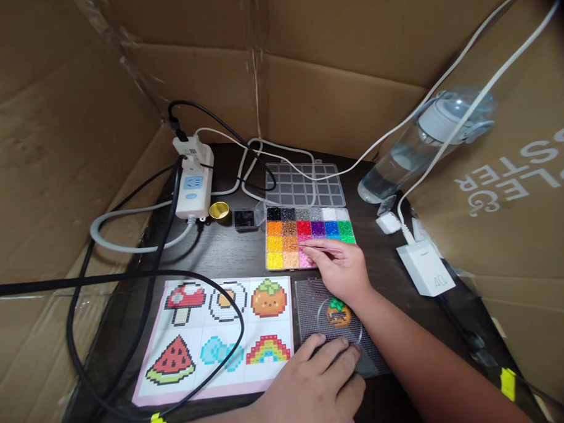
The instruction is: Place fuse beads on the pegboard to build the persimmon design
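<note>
My right hand (342, 265) pinches pink tweezers (321, 248), whose tips reach over the orange compartments of the bead box (275, 261). That box is divided into many small compartments of coloured fuse beads. My left hand (322, 373) lies flat, fingers spread, on the near edge of the clear pegboard (308, 300). On the pegboard, inside a pale ring outline, sits a partly filled orange persimmon figure (340, 314) with green leaves on top. Left of the pegboard lies the pattern sheet (200, 331) with several pixel pictures, among them a persimmon.
A white power strip (193, 190) with cables stands at the back left. Near it are a gold cup (219, 210) and a small dark box (245, 219). A water bottle (409, 148) and white charger (426, 268) are on the right. A black cable (196, 273) crosses the sheet; cardboard walls surround the table.
</note>
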The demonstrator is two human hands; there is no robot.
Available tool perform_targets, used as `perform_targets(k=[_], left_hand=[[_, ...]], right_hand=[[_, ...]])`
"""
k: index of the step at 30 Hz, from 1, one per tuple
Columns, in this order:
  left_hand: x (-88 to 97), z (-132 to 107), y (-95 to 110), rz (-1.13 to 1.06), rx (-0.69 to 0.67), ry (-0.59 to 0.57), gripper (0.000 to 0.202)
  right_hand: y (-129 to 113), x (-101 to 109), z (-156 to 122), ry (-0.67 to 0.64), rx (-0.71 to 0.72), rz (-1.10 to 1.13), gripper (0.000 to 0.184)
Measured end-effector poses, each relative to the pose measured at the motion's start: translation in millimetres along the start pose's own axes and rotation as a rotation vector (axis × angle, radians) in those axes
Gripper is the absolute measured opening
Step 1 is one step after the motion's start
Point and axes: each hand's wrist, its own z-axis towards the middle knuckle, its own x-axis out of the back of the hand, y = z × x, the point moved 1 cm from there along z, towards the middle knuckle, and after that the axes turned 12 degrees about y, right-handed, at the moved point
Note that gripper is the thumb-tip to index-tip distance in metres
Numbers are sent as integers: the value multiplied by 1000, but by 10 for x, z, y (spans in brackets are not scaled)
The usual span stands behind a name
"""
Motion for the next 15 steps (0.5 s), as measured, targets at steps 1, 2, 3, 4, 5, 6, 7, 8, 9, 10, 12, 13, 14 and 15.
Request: perform_targets(k=[1,2,3,4,5,6,7,8,9,10,12,13,14,15], left_hand=[[1,4,1,0,2,-1,33],[3,8,2,0,4,0,32],[3,12,4,0,7,2,32],[4,15,5,0,10,2,31],[4,16,7,0,10,2,31],[4,16,9,0,10,0,31],[4,15,10,0,9,-5,32],[4,12,12,-1,8,-12,34],[4,8,13,-2,7,-18,35],[3,5,14,-3,6,-21,35],[4,-1,14,-2,7,-18,36],[4,-2,13,-2,7,-14,35],[6,-1,11,0,8,-11,35],[8,1,10,0,7,-11,35]], right_hand=[[0,1,1,-1,-3,-3,9],[0,2,2,-3,-7,-6,10],[1,2,2,-5,-10,-9,10],[1,1,2,-5,-12,-11,10],[1,0,3,-4,-13,-13,10],[0,-3,3,-4,-12,-15,10],[-1,-6,5,-3,-10,-16,10],[-4,-10,6,-3,-7,-18,10],[-7,-14,7,-5,-5,-19,11],[-10,-17,8,-6,-3,-20,11],[-14,-22,9,-6,-1,-19,11],[-14,-22,8,-4,-1,-18,10],[-14,-23,7,1,-2,-17,10],[-13,-22,6,8,-3,-14,10]])
